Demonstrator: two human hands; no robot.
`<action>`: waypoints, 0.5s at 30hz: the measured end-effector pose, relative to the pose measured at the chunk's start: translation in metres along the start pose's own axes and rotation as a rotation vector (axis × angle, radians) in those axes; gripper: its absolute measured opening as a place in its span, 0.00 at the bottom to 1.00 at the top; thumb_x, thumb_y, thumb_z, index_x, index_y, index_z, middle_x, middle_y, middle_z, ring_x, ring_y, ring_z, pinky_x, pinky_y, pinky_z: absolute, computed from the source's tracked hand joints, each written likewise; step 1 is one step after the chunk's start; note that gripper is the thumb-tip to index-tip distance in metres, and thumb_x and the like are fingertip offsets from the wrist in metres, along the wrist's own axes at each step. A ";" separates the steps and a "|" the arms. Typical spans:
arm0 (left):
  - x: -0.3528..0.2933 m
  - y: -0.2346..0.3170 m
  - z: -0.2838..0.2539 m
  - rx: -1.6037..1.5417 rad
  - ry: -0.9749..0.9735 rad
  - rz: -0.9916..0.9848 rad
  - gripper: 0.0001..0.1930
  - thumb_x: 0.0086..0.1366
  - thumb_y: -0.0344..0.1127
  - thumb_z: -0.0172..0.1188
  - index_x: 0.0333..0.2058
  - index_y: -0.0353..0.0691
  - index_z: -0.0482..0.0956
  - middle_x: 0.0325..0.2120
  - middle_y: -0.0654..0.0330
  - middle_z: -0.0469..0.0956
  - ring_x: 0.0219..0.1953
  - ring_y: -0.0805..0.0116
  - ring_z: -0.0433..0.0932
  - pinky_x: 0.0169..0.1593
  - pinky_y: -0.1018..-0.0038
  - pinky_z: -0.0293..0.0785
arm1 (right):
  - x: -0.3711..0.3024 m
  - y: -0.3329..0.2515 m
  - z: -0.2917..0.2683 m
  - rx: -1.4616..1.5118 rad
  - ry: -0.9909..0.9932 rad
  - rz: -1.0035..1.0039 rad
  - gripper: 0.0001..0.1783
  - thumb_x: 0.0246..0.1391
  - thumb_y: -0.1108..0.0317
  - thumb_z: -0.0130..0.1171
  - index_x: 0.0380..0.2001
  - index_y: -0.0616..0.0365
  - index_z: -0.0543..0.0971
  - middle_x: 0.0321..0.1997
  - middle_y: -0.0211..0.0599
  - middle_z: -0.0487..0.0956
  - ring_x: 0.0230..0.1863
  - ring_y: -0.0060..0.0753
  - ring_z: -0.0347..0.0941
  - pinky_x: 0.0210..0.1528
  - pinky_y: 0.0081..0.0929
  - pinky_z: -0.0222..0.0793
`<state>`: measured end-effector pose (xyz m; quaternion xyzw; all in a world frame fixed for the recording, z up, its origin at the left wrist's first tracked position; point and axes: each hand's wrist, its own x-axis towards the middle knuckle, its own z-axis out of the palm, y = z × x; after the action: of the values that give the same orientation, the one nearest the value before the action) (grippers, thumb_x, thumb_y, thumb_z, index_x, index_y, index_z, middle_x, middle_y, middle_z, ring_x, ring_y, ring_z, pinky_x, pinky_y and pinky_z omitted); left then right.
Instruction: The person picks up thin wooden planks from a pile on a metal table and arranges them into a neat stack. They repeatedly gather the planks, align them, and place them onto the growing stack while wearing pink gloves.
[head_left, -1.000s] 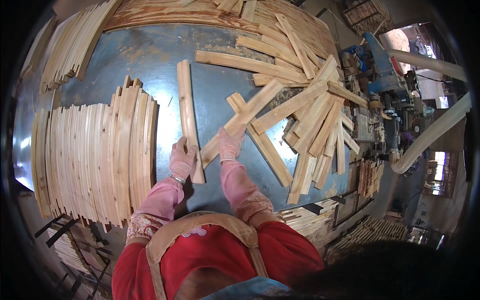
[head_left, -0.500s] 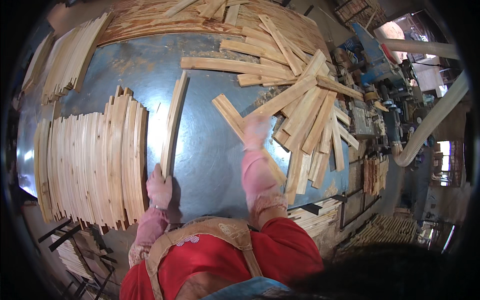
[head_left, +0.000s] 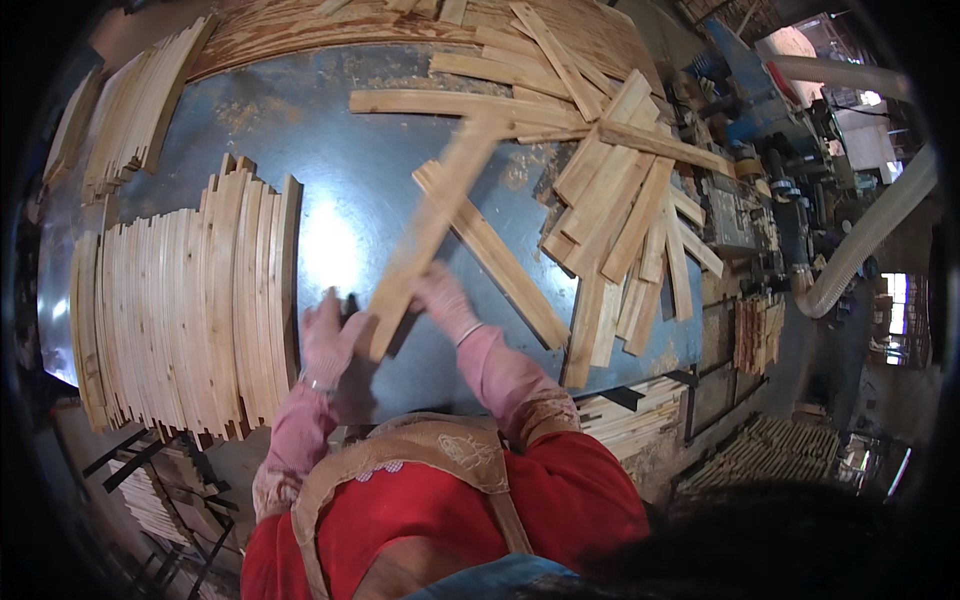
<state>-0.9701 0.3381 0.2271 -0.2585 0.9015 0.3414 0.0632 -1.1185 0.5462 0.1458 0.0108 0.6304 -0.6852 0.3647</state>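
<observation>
The right hand [head_left: 442, 302], in a pink glove, has its fingers bent round the right edge of a long board [head_left: 425, 235], near the low end, and is holding it. The left hand [head_left: 332, 340], in a pink glove too, has its fingers spread apart, and its thumb points at that board's low end. I can't tell if the thumb touches it. The long board slants up and to the right, in front of the person, and its far end looks blurry.

Under its upper part I see another board [head_left: 505, 275] lying on the shiny blue-grey table [head_left: 330, 130]. Left of the left hand, lots of thin boards stand close together in a neat row [head_left: 180, 310]. Over on the right, more boards lie in a messy pile [head_left: 620, 210], pointing all ways.

The person wears a brown apron [head_left: 400, 445] over a red top [head_left: 420, 505]. At the far side of the table is a streaky wood sheet [head_left: 290, 40]. Past the pile sits a blue machine [head_left: 740, 90], and a fat bendy hose [head_left: 880, 240] hangs nearby.
</observation>
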 end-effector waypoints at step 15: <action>-0.032 -0.101 -0.017 0.573 0.237 -0.276 0.51 0.63 0.56 0.73 0.79 0.47 0.59 0.79 0.44 0.57 0.81 0.41 0.52 0.83 0.47 0.41 | 0.019 0.007 -0.072 -0.742 0.153 -0.079 0.42 0.64 0.59 0.70 0.76 0.57 0.66 0.73 0.50 0.76 0.69 0.48 0.75 0.70 0.44 0.73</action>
<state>-0.8905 0.2767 0.1904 -0.3876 0.9184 0.0300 0.0735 -1.1608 0.5997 0.1158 -0.0950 0.8610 -0.4211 0.2690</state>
